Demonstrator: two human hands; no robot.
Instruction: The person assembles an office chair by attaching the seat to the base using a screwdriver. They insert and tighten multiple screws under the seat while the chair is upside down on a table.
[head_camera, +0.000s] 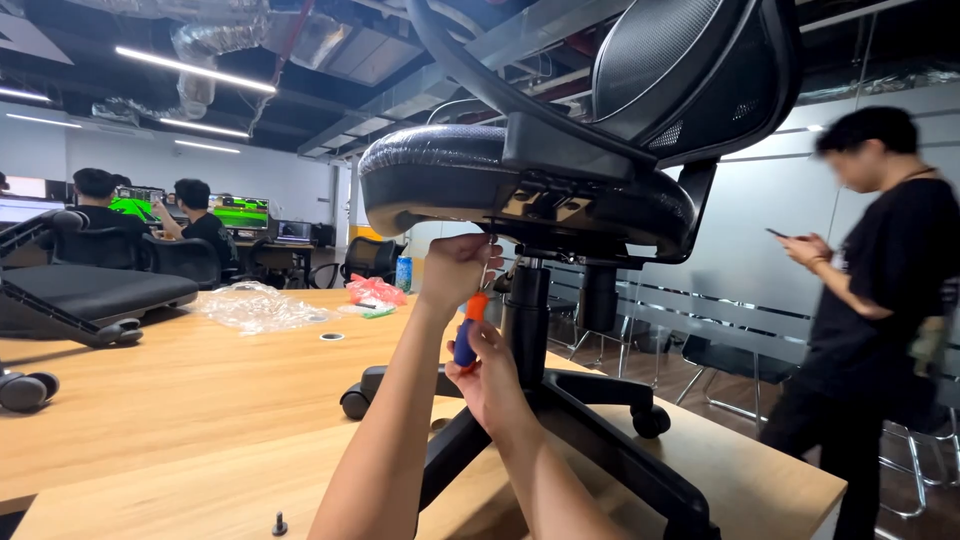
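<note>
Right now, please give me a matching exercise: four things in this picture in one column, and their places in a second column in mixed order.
Things:
1. screwdriver
2. loose screw
3. clear plastic wrap
4. left hand

Places:
A. lying alone on the table's near edge
B. gripped by the right hand
C. raised under the chair seat
D. crumpled on the far part of the table

Pairs: 1-B, 2-A, 3-D, 4-C

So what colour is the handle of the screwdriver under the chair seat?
The screwdriver handle is orange and blue, gripped by the right hand; the head view shows it.
</note>
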